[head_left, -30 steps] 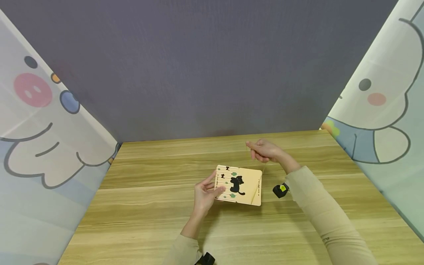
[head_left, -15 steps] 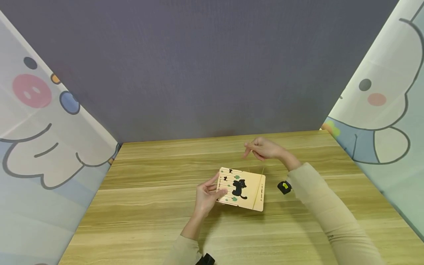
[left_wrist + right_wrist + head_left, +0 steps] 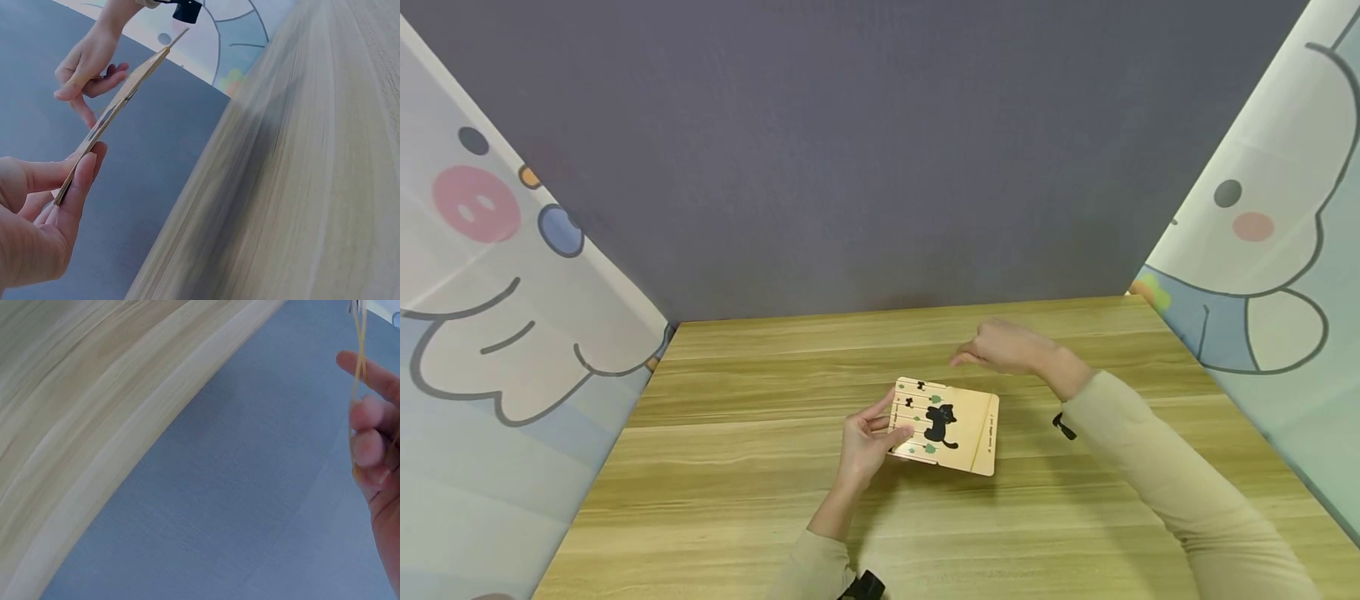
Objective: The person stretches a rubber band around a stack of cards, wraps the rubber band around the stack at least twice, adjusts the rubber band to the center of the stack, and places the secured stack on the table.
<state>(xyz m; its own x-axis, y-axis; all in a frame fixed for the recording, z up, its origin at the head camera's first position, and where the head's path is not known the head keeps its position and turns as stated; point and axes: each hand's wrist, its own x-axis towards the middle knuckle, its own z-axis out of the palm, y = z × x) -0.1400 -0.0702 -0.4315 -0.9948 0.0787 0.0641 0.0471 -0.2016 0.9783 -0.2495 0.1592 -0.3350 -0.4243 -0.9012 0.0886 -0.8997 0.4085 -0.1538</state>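
My left hand (image 3: 861,447) pinches a thin notebook (image 3: 917,435) by its left end, thumb on top and fingers beneath. The cream cover shows a black cat and green leaves. Edge-on in the left wrist view, the notebook (image 3: 119,110) is tilted, raised off the table. A thin yellow rubber band (image 3: 980,442) crosses the cover near its right end. Beyond the notebook's upper right corner is my right hand (image 3: 1000,346). In the right wrist view, the rubber band (image 3: 359,369) runs stretched and crossed to my right hand's curled fingers (image 3: 369,447); the index finger points out.
A wood-grain table (image 3: 737,467) lies under both hands. Behind it rises a dark grey panel (image 3: 880,167), with cartoon-printed curtains (image 3: 1247,183) at both sides. Black wrist cameras (image 3: 865,586) are strapped to both wrists.
My right hand has turned over, knuckles upward, and moved slightly down towards the notebook. The notebook has shifted a little right and down, still in my left hand.
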